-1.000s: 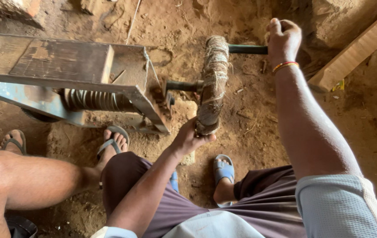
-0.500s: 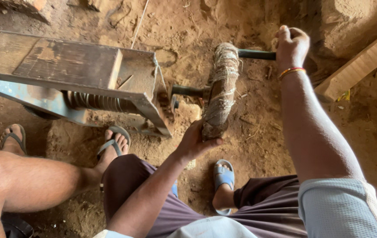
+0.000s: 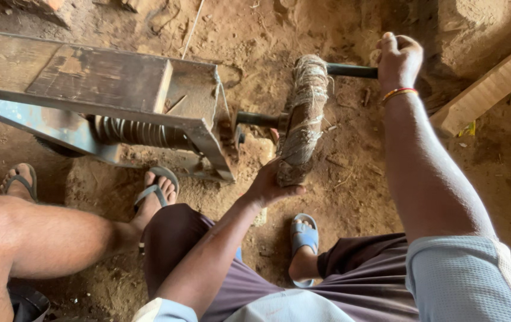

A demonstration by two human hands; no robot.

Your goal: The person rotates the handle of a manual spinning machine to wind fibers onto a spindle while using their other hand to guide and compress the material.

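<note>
On the dirt floor (image 3: 357, 179), in front of the seated person's knees: one fibre-wrapped crank arm (image 3: 303, 119), bound in pale, frayed twine. Its long axis runs from near the person's lap up and slightly rightward, away from the body; the lower end is the nearer one.

Right hand (image 3: 397, 59): closed in a full fist around the dark metal handle bar (image 3: 351, 70), which juts sideways from the far end of the crank arm. A red-and-yellow bangle (image 3: 398, 93) circles the wrist just below this hand.

Left hand (image 3: 267, 186): partly curled, fingers and thumb cupping the lower end of the crank arm from beneath and the left; contact visible, grip loose rather than clenched.

Left of the left hand: a dark axle (image 3: 258, 118) passing level from the crank arm into a rusty metal frame (image 3: 106, 83), with a ribbed roller (image 3: 136, 132) beneath it.

Below the left hand: a blue sandal (image 3: 303, 235) on the person's foot. Further left, another person's foot in a grey sandal (image 3: 157, 188).
</note>
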